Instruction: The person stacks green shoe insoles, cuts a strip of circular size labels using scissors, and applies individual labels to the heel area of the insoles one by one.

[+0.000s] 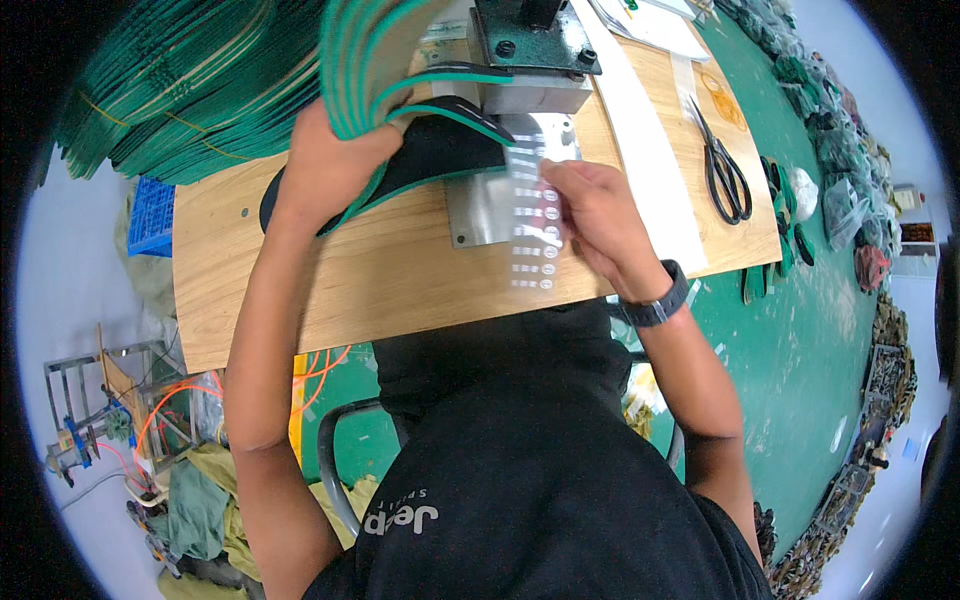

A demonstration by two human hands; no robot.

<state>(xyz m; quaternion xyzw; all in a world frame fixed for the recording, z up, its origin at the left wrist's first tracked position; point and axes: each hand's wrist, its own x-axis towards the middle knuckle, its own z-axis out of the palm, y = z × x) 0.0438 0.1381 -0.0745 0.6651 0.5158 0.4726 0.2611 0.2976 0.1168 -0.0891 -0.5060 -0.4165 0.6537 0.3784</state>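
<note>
My left hand [335,165] is closed around a fanned bunch of green-edged insoles [365,60] at the table's far side. Below the bunch, a black-topped insole [445,145] reaches from that hand toward the metal base plate [478,212] of a press. In my right hand [600,205], pinched between thumb and fingers, is a clear film sheet [525,212] with rows of small white printed marks. The sheet lies over the plate's right part and meets the insole's tip. Above them stands the press head [535,50], a dark block bolted over a silver one.
Tall stacks of green insoles [190,80] fill the far left, above a blue crate [152,215]. Right of the press lie a long white strip [645,150], black-handled scissors [725,175] and yellow rubber bands [722,100]. Bagged goods [840,140] line the floor at right.
</note>
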